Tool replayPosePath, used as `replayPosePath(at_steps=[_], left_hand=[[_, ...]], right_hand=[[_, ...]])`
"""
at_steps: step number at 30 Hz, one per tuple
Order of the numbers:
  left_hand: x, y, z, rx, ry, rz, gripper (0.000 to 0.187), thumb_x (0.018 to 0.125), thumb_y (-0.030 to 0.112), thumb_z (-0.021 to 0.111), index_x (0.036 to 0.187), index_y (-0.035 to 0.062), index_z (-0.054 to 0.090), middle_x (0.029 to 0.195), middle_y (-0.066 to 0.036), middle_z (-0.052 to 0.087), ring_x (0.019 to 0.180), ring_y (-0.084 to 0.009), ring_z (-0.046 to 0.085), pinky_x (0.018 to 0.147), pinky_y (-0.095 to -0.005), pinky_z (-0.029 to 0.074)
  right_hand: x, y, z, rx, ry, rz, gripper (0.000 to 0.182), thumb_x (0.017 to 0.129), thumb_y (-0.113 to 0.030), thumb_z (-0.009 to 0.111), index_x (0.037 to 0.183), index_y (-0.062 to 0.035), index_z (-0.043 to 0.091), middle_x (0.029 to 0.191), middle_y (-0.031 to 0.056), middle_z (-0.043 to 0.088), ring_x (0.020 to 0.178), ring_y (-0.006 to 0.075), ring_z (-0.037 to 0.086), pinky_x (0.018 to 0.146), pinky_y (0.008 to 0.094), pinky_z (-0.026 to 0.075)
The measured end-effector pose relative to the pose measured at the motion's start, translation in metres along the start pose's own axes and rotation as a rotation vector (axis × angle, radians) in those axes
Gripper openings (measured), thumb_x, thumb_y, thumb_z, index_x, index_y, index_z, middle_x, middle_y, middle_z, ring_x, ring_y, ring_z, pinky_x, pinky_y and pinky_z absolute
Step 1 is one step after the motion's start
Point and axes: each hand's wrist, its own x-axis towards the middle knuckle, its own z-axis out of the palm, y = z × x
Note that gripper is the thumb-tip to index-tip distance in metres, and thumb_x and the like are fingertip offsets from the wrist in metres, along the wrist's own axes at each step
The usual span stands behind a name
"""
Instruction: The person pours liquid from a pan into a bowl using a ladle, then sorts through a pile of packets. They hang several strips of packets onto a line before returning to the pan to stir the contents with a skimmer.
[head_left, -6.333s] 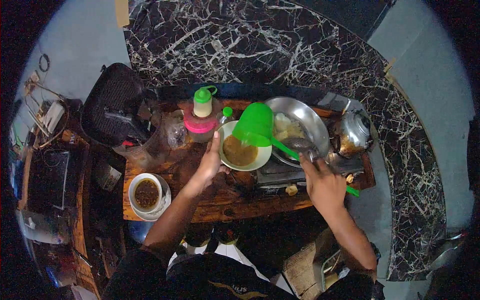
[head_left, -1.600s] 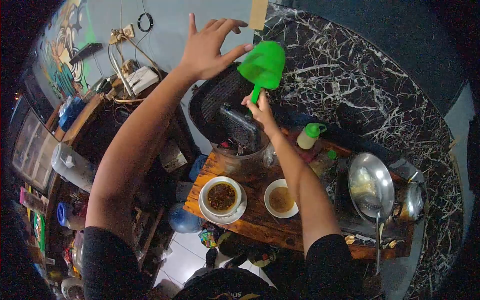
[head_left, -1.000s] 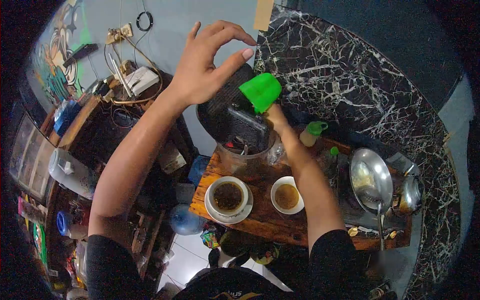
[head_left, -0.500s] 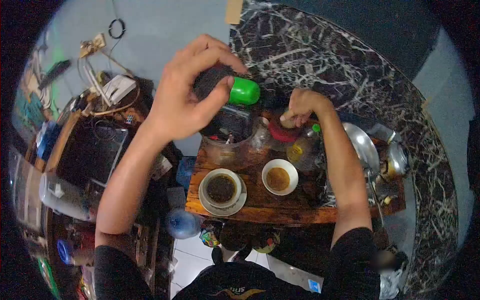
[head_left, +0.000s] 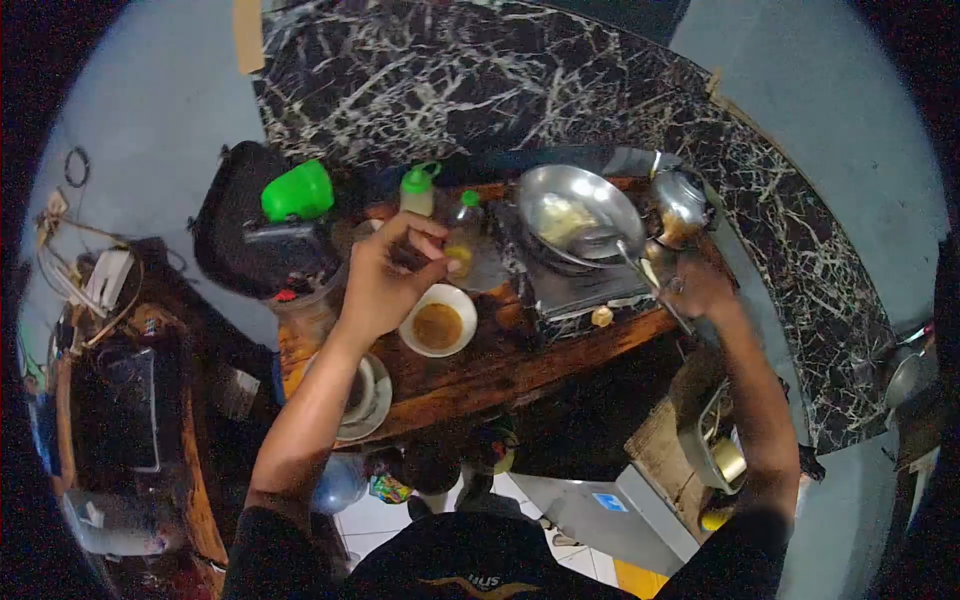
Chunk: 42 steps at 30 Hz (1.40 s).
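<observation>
Two hands over the wooden desk (head_left: 520, 365): right hand (head_left: 700, 290) closed on the long handle (head_left: 655, 285) of the skimmer, lying slanted from the silver pan (head_left: 580, 210) down toward the desk edge. Left hand (head_left: 385, 280) loosely curled, empty, just above the small bowl (head_left: 438, 320) of brown sauce.

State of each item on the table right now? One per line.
Small white bowl: holds brown sauce.
Cup on saucer: partly hidden by arm.
Wok: on stove, food inside.
Green scoop: upside down on black container.
Squeeze bottle: capped, upright.
Left hand: empty, above bowl.
Right hand: at wok handle.
</observation>
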Motion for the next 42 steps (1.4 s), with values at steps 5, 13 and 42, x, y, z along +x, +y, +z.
replayPosePath(at_steps=[5, 13, 42], left_hand=[[0.039, -0.042, 0.076, 0.023, -0.036, -0.145, 0.031, 0.071, 0.017, 0.081, 0.091, 0.0031, 0.061, 0.069, -0.002, 0.060, 0.067, -0.0071, 0.056, 0.064, -0.0241, 0.044], [0.112, -0.133, 0.160, 0.252, 0.047, -0.162, 0.036, 0.086, 0.037, 0.064, 0.089, 0.0011, 0.062, 0.081, -0.016, 0.066, 0.077, -0.0310, 0.064, 0.071, -0.0411, 0.049], [0.151, -0.194, 0.164, 0.565, 0.003, -0.413, 0.028, 0.086, 0.028, 0.053, 0.097, 0.0051, 0.064, 0.091, -0.027, 0.063, 0.091, -0.0421, 0.060, 0.081, -0.0474, 0.049]], right_hand=[[-0.010, 0.058, 0.078, -0.160, -0.261, 0.106, 0.075, 0.076, -0.051, 0.068, 0.126, 0.0006, 0.045, 0.116, 0.0237, 0.054, 0.108, 0.0403, 0.054, 0.094, 0.0474, 0.044], [-0.012, 0.066, 0.057, 0.090, -0.005, 0.207, 0.045, 0.086, -0.031, 0.060, 0.115, 0.0007, 0.047, 0.108, 0.0262, 0.059, 0.100, 0.0423, 0.059, 0.084, 0.0503, 0.048], [0.082, 0.111, 0.095, 0.482, -0.103, 0.060, 0.044, 0.094, -0.043, 0.046, 0.102, -0.0035, 0.063, 0.091, 0.0230, 0.062, 0.089, 0.0398, 0.059, 0.079, 0.0458, 0.045]])
